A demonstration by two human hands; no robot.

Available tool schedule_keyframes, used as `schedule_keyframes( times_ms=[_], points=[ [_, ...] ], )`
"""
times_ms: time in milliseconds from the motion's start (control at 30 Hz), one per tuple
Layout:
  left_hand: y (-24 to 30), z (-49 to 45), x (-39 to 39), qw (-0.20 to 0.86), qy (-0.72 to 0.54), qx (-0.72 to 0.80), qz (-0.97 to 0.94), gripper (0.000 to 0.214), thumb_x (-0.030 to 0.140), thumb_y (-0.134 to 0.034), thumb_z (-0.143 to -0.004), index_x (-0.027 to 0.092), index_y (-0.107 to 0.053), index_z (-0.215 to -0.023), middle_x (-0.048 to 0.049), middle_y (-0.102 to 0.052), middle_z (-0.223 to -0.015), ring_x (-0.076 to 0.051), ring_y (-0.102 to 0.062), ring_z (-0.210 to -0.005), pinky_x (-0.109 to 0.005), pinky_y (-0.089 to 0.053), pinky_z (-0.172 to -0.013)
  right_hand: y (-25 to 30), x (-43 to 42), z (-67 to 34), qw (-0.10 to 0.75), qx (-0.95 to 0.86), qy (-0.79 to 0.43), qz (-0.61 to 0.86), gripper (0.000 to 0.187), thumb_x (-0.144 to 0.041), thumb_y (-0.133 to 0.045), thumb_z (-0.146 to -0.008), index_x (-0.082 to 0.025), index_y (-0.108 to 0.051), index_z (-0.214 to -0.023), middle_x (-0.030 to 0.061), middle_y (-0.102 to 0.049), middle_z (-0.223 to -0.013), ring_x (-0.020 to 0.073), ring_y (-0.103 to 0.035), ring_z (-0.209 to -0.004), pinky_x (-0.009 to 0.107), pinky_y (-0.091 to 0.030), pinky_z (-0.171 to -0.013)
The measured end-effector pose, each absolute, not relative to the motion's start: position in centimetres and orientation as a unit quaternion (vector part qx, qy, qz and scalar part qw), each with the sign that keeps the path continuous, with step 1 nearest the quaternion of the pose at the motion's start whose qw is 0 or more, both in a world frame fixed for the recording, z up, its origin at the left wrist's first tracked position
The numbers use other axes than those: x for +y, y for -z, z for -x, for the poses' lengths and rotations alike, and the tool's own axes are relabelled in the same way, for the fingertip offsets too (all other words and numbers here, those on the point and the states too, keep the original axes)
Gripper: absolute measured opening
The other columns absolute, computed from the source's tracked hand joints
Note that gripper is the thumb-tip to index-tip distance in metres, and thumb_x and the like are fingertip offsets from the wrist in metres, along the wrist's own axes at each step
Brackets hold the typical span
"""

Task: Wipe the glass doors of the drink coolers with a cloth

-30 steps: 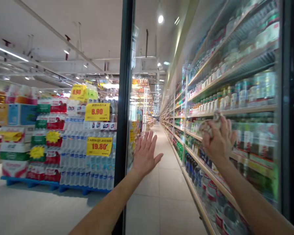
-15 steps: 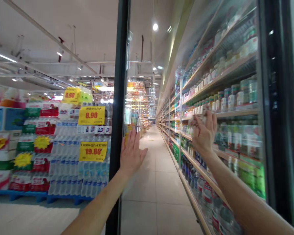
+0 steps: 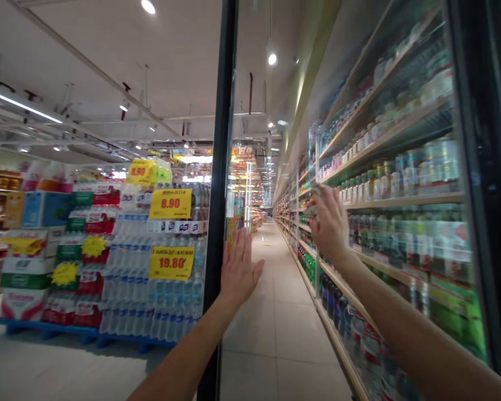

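A tall glass door stands in front of me, its dark edge frame (image 3: 221,167) running from floor to ceiling. My left hand (image 3: 239,268) lies flat and open on the glass right beside that frame, fingers pointing up. My right hand (image 3: 330,225) is raised higher on the same pane and presses a crumpled pale cloth (image 3: 312,205) against it; only a bit of the cloth shows past the fingers. Behind the glass, shelves of bottles and jars (image 3: 401,189) run away to the right.
A pallet stack of bottled water with yellow price signs (image 3: 170,203) stands on the left. A long tiled aisle (image 3: 275,317) runs straight ahead. Another dark door post (image 3: 484,195) stands at the far right.
My right hand with the cloth has slid left and slightly up across the glass. My left hand has shifted a little left, closer to the door's frame, and stays flat.
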State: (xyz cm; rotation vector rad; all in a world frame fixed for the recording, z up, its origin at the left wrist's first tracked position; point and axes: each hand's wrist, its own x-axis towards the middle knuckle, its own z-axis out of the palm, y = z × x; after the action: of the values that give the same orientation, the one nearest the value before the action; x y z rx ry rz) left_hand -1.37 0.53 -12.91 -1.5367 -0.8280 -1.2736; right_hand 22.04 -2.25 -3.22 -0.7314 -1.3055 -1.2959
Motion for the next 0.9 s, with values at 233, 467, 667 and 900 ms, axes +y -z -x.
schedule_keyframes(
  times_ms=[233,467,667,900],
  points=[
    [13.1,1.5,0.2,0.465,0.515,-0.353,0.627,0.067,0.038,-0.04,-0.089,0.01,-0.011,-0.143,-0.0168,-0.032,-0.144,-0.024,-0.016,-0.139,-0.044,-0.02,-0.111,0.4,-3.0,-25.8,0.601,-0.47,0.563,0.317,0.057,-0.009,-0.039,-0.077,-0.017,-0.039,-0.134,0.0128,-0.037,-0.141,0.0279,-0.03,-0.134,0.051,-0.031,-0.106],
    [13.0,1.4,-0.2,0.458,0.509,-0.362,0.632,0.068,0.034,-0.043,-0.087,0.01,-0.013,-0.143,-0.0171,-0.031,-0.144,-0.025,-0.019,-0.138,-0.045,-0.024,-0.109,2.8,-3.1,-21.8,0.498,-0.553,0.554,0.374,0.05,-0.027,-0.041,-0.086,-0.017,-0.039,-0.135,0.0131,-0.038,-0.142,0.0297,-0.02,-0.138,0.053,-0.027,-0.107],
    [13.0,2.1,-0.2,0.452,0.483,-0.369,0.652,0.062,0.033,-0.042,-0.087,0.01,-0.022,-0.141,-0.0144,-0.03,-0.146,-0.024,-0.021,-0.137,-0.042,-0.024,-0.11,3.6,-3.4,-22.9,0.486,-0.541,0.547,0.414,0.046,-0.036,-0.04,-0.089,-0.018,-0.045,-0.131,0.0122,-0.038,-0.143,0.0281,-0.026,-0.135,0.053,-0.022,-0.108],
    [13.6,2.3,0.0,0.464,0.484,-0.366,0.646,0.06,0.031,-0.041,-0.087,0.01,-0.024,-0.14,-0.0144,-0.032,-0.145,-0.025,-0.022,-0.137,-0.042,-0.024,-0.109,6.2,-2.8,-21.3,0.501,-0.546,0.56,0.371,0.039,-0.021,-0.046,-0.085,-0.023,-0.053,-0.124,0.0105,-0.039,-0.142,0.028,-0.024,-0.136,0.051,-0.03,-0.104]
  ],
)
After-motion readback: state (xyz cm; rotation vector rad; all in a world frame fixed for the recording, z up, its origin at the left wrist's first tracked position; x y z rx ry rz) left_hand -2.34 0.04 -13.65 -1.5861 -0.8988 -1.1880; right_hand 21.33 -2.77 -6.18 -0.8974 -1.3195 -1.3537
